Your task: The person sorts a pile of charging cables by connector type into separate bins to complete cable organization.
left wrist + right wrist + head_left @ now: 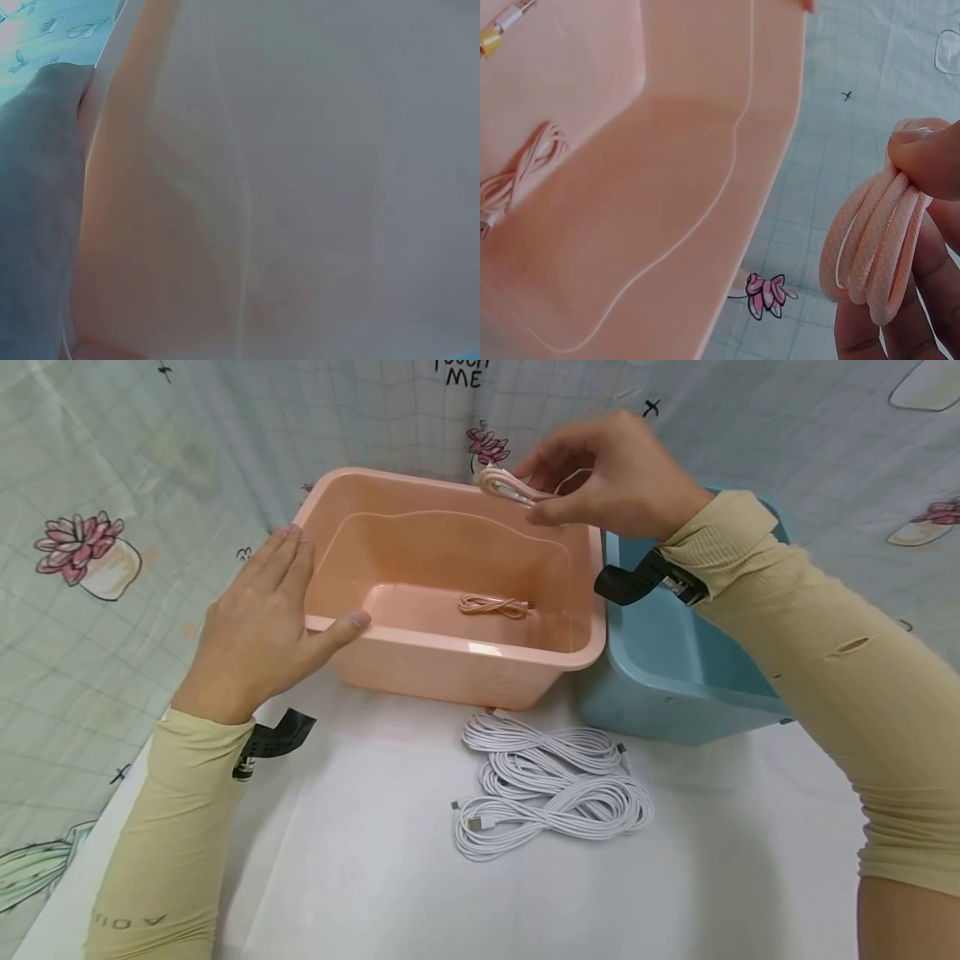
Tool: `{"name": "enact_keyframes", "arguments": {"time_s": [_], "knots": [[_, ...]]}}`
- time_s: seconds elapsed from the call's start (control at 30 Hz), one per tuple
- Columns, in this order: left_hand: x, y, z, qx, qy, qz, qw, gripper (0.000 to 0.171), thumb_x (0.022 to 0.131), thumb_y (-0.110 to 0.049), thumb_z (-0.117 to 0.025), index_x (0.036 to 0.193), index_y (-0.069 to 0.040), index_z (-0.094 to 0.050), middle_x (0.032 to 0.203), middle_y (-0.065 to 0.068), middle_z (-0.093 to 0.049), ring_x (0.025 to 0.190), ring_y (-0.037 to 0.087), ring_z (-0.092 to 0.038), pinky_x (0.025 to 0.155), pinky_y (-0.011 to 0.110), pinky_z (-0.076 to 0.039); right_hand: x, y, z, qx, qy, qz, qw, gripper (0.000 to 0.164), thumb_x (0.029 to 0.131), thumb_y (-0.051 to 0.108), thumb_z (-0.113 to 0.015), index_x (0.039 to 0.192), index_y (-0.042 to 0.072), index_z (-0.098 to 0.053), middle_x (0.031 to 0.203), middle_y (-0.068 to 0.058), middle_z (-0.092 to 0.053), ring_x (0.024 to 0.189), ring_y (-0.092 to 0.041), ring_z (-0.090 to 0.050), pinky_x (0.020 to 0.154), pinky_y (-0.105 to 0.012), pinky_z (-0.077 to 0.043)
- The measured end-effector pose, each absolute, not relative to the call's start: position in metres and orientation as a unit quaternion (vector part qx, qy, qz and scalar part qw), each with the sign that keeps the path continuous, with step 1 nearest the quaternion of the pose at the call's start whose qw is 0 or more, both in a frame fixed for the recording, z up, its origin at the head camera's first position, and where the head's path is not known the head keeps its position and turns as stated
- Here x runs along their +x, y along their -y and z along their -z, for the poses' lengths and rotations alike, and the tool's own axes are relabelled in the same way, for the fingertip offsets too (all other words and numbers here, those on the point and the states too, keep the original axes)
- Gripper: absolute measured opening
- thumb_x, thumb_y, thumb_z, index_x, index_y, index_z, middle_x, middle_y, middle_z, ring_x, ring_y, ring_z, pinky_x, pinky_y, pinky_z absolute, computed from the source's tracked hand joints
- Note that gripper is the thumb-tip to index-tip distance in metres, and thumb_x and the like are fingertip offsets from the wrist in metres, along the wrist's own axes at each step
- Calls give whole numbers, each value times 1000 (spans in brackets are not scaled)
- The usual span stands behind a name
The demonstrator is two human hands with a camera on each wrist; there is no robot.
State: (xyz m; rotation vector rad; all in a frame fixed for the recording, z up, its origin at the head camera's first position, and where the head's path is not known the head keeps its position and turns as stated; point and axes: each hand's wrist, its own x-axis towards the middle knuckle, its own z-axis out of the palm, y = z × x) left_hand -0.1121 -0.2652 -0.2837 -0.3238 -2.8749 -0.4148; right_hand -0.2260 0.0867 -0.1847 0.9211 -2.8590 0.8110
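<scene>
Counting three white cable coils [558, 797] nearest, on white tabletop [360, 877]. Resting left hand [258, 618], straight-fingered, on left rim of one pink bin [450, 668], beside one blue bin [671, 714]. Finding inside one pink coil [493, 605], one yellow-banded plug [505, 23]. Pinching one pink cable bundle [874, 236] in right hand [611, 472] near the far rim, loop leftward, long axis crosswise. Ending at patterned cloth [187, 452].

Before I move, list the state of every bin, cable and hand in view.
Peach bin: lidless
Blue bin: lidless, partly hidden
Loose pink cable: coiled, lying inside the peach bin
Held pink cable: coiled, off the table
White cables: coiled, overlapping on the table
Left hand: resting on the peach bin's rim
Right hand: gripping the held pink cable
</scene>
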Motion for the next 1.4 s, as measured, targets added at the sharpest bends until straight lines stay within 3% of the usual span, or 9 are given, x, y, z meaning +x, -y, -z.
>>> {"name": "enact_keyframes", "arguments": {"time_s": [0.43, 0.77, 1.4], "knots": [[-109, 263, 282, -114, 977, 140, 115, 101, 96, -71, -52, 164, -3, -21, 172, 18, -21, 163, 36, -19, 122, 69, -31, -245, -72, 200, 292, 917, -271, -16, 33, 88, 21, -83, 120, 15, -76, 111, -3, -74, 94, -4, -66, 90, -21, -58], [-106, 262, 283, -114, 976, 147, 111, 102, 95, -70, -53, 165, -4, -20, 173, 18, -20, 163, 36, -18, 124, 67, -29, -257, -68, 213, 278, 904, -323, -45, 32, 84, 14, -85, 116, 11, -78, 98, 4, -75, 88, -6, -69, 75, -15, -56], [-105, 265, 281, -116, 977, 136, 116, 100, 96, -69, -54, 164, -1, -23, 172, 20, -23, 163, 36, -20, 122, 68, -31, -260, -66, 224, 271, 901, -331, -74, 31, 86, 16, -84, 116, 11, -77, 100, 1, -75, 90, -10, -69, 76, -16, -57]]}}
